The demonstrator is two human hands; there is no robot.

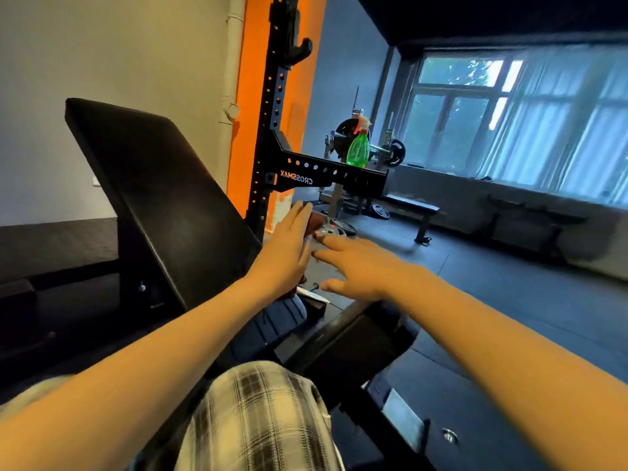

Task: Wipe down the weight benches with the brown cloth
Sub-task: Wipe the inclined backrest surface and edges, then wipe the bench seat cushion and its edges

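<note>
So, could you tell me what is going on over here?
A person reaches forward beside the inclined bench backrest. The left hand, fingers straight, has brown cloth peeking out behind it; the right hand is spread open, holding nothing. A green spray bottle stands on the rack arm.

The near weight bench (163, 198) has its black padded backrest tilted steeply up at ten o'clock. A second, flat bench (411, 208) stands well off at two o'clock. A scrap of brown cloth (316, 219) shows at twelve o'clock, behind the left hand (289, 253).
</note>
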